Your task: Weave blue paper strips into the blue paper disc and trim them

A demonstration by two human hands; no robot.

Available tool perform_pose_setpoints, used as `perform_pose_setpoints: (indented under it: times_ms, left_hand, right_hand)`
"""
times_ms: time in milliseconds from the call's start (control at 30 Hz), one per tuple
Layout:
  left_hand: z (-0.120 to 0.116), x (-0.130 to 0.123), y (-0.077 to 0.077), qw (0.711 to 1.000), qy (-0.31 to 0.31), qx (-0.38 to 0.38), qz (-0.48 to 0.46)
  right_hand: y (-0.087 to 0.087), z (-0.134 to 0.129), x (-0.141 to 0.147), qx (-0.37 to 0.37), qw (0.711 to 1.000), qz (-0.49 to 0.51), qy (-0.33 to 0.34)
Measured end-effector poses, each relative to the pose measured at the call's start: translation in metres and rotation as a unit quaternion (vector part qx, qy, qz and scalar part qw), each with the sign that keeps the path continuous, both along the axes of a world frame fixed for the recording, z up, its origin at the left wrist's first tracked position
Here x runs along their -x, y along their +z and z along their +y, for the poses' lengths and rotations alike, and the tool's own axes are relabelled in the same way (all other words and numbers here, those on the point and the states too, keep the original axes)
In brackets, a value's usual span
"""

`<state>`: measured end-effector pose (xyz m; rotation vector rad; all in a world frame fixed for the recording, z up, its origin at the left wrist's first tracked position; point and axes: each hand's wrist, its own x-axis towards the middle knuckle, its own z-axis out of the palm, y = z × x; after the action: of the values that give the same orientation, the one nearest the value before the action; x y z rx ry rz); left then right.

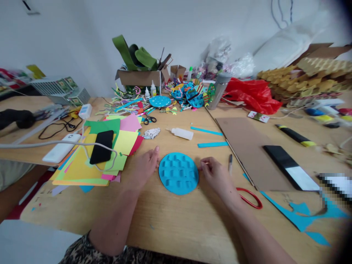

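Note:
A round blue disc [178, 173] with rows of small raised blue strips lies flat on the wooden table. At its left edge rests my left hand [147, 163], thumb up and fingers loosely apart, with nothing visible in it. My right hand [213, 170] is at the disc's right edge, thumb and forefinger pinched together; whether they grip the rim is too small to tell. Beyond the disc lie a white glue bottle [182, 133] and two blue paper strips [213, 145]. A pen [230, 164] and red-handled scissors [250, 198] are near my right hand.
Coloured paper [78, 165] with a black phone [101, 146] is stacked at left. At right are brown cardboard [239, 143], a cutter [295, 135] and blue scraps [299, 218]. Behind stand a metal bottle [218, 91] and a box [140, 77]. Another person's arm [22, 187] shows far left.

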<state>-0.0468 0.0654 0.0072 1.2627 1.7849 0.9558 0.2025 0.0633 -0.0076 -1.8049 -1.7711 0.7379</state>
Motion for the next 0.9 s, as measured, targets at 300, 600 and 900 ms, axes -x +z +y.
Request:
perform_pose_setpoints:
  times_ms: [300, 600, 900]
  left_hand:
    - [0.001, 0.004, 0.007, 0.991, 0.001, 0.023, -0.133]
    - [0.001, 0.000, 0.013, 0.971, -0.013, -0.014, -0.238]
    - [0.007, 0.004, 0.004, 0.956, 0.050, -0.046, -0.286]
  right_hand:
    - [-0.012, 0.007, -0.004, 0.068, 0.953, 0.294, 0.006]
    - [0.003, 0.008, -0.002, 0.161, 0.828, 0.531, -0.085]
    - [0.046, 0.060, -0.033, 0.103, 0.816, 0.561, -0.097]
